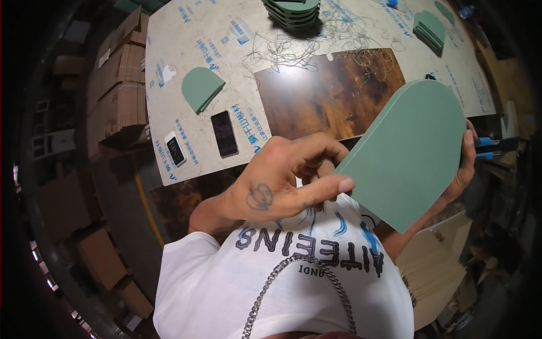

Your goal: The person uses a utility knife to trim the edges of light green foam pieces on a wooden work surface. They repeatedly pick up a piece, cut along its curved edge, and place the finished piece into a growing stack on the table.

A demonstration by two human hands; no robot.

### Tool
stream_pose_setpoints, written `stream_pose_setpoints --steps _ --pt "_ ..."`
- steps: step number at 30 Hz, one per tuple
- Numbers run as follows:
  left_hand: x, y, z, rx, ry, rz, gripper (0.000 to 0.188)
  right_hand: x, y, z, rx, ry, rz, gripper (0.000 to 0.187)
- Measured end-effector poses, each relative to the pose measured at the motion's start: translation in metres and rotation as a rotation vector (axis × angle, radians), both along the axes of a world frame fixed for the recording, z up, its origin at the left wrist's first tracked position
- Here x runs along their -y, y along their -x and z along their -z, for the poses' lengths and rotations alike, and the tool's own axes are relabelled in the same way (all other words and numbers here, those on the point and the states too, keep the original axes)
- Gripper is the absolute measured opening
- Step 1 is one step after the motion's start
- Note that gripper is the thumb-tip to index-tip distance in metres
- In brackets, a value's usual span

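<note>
So right now both hands are on one green arch-shaped panel (409, 152), held up tilted in front of the chest, well above the tabletop (169, 164). The left hand (282, 181) has its fingers curled at the panel's lower left edge, thumb stretched along it, pinching or rubbing that edge. The right hand (464, 164) grips the far right edge, fingertips wrapped over it.

Looks to me like an edge-check or trimming step on this piece. A next move would probably call for turning the panel while keeping both grips firm.

More of the same green panels sit in a stack (293, 12) at the far side, one lies loose (200, 87), plus a dark wood-look board (330, 93), curly trimmings (282, 51) and two phones (224, 134).
</note>
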State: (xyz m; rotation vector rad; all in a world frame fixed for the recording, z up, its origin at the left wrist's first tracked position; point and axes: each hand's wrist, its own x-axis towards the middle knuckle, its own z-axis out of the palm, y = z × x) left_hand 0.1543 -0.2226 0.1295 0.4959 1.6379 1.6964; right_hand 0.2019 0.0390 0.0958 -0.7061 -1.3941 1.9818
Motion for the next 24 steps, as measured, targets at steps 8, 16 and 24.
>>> stream_pose_setpoints --steps 8,16,24 --pt "0.003 -0.009 -0.010 0.312 -0.193 0.033 0.022 0.009 -0.007 -0.021 0.009 0.069 -0.165 0.025" --pt "0.005 -0.015 -0.006 0.267 -0.308 0.046 0.033 -0.021 -0.016 0.009 -0.087 0.042 -0.241 0.026" --pt "0.002 -0.017 0.003 0.090 -0.343 0.060 0.036 -0.029 -0.019 0.007 -0.175 0.281 -0.295 0.023"
